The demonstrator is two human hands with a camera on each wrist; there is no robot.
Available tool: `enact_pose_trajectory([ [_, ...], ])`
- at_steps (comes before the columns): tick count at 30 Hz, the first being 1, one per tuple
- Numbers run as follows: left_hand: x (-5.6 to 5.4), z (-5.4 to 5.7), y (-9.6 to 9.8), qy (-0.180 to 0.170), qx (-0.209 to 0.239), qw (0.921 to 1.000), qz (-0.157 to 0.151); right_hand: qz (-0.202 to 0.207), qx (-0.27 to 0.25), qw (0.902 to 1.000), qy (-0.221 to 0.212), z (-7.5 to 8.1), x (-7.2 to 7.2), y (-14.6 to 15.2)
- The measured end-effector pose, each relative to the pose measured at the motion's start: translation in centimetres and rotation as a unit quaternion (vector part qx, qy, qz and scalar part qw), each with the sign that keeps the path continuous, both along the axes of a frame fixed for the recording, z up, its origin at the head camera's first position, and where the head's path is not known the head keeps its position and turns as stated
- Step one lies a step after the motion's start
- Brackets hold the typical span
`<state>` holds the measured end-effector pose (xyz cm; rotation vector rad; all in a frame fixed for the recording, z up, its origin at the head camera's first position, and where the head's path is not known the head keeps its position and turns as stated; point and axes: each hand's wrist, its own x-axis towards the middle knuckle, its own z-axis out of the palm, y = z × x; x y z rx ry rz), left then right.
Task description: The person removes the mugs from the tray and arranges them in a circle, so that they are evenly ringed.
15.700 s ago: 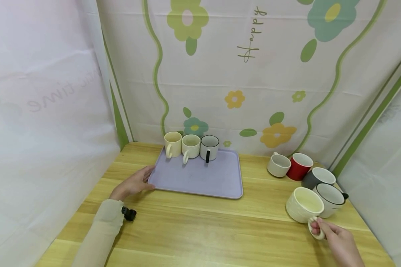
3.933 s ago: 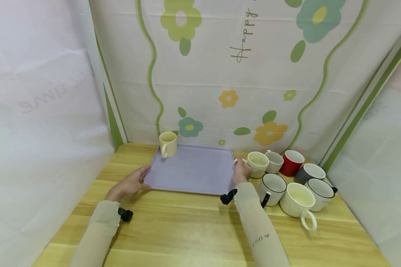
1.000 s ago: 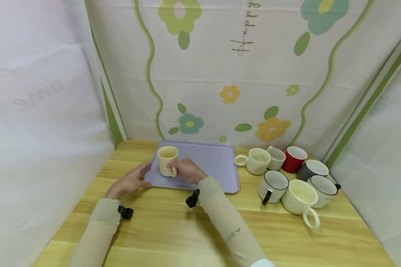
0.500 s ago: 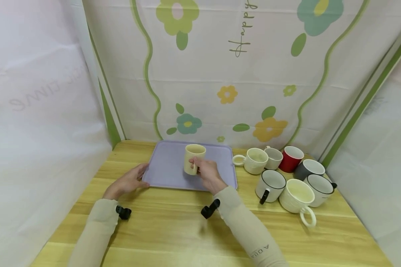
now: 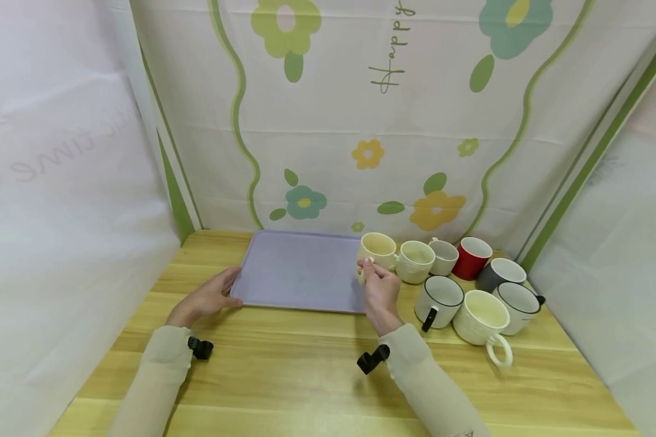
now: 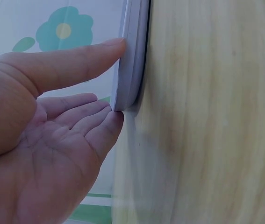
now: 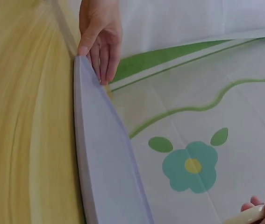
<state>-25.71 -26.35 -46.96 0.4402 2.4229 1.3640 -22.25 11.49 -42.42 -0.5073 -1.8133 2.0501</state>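
Observation:
Over the right end of a lilac tray, my right hand pinches the handle of a pale yellow mug. Only the cream handle and a few fingertips show in the right wrist view's lower corner. My left hand is at the tray's near left corner. In the left wrist view its thumb lies against the tray rim, and its fairly straight fingers touch the corner. Just right of the held mug stands a cream mug, its handle mostly hidden behind the held one.
Several mugs cluster on the wooden table at right: a small white mug, a red mug, a dark grey mug, two black-rimmed white mugs, and a large cream mug. Flower-printed cloth surrounds the table.
My right hand has carried the pale yellow mug from the tray's left end rightward to its right end. Earlier, two other mugs left the tray for the right-hand cluster. The left hand keeps its place.

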Motion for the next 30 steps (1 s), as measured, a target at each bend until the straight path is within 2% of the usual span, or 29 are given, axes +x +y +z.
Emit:
enact_pose_trajectory([
  [8,-0.1,-0.1,0.0,0.001,0.003,1.0,-0.001,-0.069,0.037,0.9967,0.022,-1.6,0.8,1.8],
  [12,-0.1,-0.1,0.0,0.001,0.001,1.0,0.002,-0.096,0.026,0.9943,0.037,-2.5,0.8,2.3],
  [22,0.0,-0.1,-0.2,-0.002,0.004,1.0,0.001,-0.132,0.005,0.9904,0.043,-4.5,0.6,3.1],
  [30,-0.1,-0.1,-0.1,0.001,0.004,1.0,0.001,-0.154,0.017,0.987,0.042,-5.5,0.8,3.4],
])
